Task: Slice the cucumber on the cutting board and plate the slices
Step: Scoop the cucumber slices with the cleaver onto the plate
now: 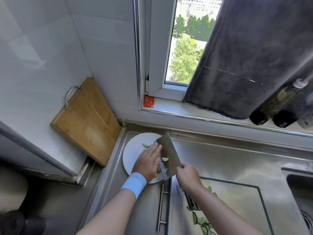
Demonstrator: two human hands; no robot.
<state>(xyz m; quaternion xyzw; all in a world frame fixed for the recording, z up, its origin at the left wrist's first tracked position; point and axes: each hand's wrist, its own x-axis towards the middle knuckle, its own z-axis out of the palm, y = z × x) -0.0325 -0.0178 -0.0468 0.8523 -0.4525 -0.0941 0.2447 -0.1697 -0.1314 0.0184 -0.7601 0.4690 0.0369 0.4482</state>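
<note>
A white round plate sits on the steel counter near the corner. My right hand grips the handle of a cleaver, its broad blade held tilted over the plate. One half-moon cucumber slice clings to the blade. My left hand, fingers straight, presses against the blade's flat side above the plate. Another cucumber slice lies on the plate beyond my fingers. More cucumber slices lie on the steel cutting board under my right forearm.
A wooden cutting board with a metal handle leans against the tiled wall at left. A sink is at the right edge. Dark bottles and a grey towel occupy the window sill.
</note>
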